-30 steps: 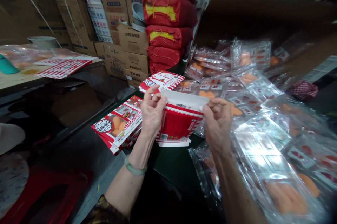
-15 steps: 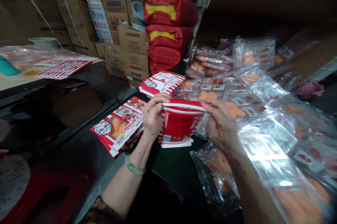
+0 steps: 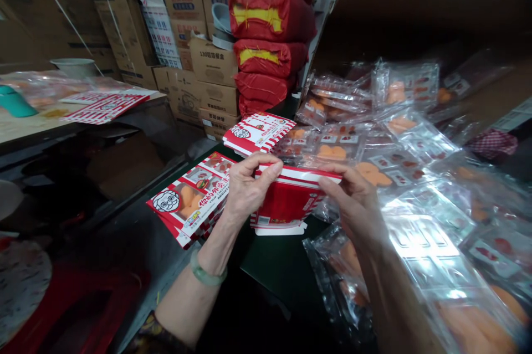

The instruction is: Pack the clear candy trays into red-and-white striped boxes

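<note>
1. my left hand (image 3: 250, 188) and right hand (image 3: 353, 190) are gripping the top edge of the red box (image 3: 286, 201).
2. its top flap (image 3: 301, 174), standing up a second ago, is now folding over, so the box is looking nearly closed.
3. it is sitting over the desk (image 3: 274, 273), long axis running left to right, folded edge pointing up.

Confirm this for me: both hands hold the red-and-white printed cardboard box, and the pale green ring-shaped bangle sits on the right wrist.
The bangle's side is wrong. The head view shows the pale green ring-shaped bangle at the left hand. That hand and the right hand do both hold the red-and-white printed cardboard box.
</note>
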`<state>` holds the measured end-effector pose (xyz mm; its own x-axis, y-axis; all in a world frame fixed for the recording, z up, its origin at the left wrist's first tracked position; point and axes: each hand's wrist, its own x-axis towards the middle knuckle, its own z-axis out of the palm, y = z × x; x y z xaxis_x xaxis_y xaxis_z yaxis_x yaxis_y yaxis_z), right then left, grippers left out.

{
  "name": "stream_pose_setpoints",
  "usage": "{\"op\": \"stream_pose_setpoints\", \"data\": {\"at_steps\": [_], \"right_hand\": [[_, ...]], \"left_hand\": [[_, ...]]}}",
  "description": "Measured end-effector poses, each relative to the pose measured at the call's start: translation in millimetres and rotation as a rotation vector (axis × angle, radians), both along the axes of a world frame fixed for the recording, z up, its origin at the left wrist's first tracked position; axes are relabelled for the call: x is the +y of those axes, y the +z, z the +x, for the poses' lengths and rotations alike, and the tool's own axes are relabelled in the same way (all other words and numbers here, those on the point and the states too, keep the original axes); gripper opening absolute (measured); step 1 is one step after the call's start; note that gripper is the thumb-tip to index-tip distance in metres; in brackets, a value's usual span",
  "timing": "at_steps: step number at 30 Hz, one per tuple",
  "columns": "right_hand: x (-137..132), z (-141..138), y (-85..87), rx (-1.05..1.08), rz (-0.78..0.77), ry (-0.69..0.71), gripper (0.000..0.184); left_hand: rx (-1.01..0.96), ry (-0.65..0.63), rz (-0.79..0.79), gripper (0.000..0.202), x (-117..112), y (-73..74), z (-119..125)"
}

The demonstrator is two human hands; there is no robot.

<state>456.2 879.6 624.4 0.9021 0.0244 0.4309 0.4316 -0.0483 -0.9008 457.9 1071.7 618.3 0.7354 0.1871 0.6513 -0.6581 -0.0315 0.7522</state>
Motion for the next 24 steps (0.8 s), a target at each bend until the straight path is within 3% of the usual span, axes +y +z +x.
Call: {"op": "stream_pose_setpoints", "data": {"at_steps": [6, 13, 17, 20, 24], "right_hand": [[-2.5, -6.2, 0.6, -0.09, -0.146, -0.092, 0.021], [0.8, -16.1, -7.6, -0.506, -0.468, -0.288, 0.024], [2.7, -12.5, -21.5, -0.667, -0.479, -0.329, 0.027], [4.4, -6.2, -30.7, -0.734, -0.454, -0.355, 0.03], [11.2, -1.4, -34.1, -0.764, -0.457, -0.397, 0.03]], "left_hand": [[0.011, -0.103, -0.066, 0.01, 2.8, -2.9, 5.5], [-0.144, -0.15, -0.045, 0.016, 8.2, -17.1, 14.4], [-0.289, -0.12, 0.0, 0.011, 8.5, -25.3, 17.4], [-0.344, -0.085, 0.048, 0.027, 5.6, -25.0, 17.1], [-0.353, 0.015, 0.103, 0.024, 4.3, -23.3, 17.3]]}}
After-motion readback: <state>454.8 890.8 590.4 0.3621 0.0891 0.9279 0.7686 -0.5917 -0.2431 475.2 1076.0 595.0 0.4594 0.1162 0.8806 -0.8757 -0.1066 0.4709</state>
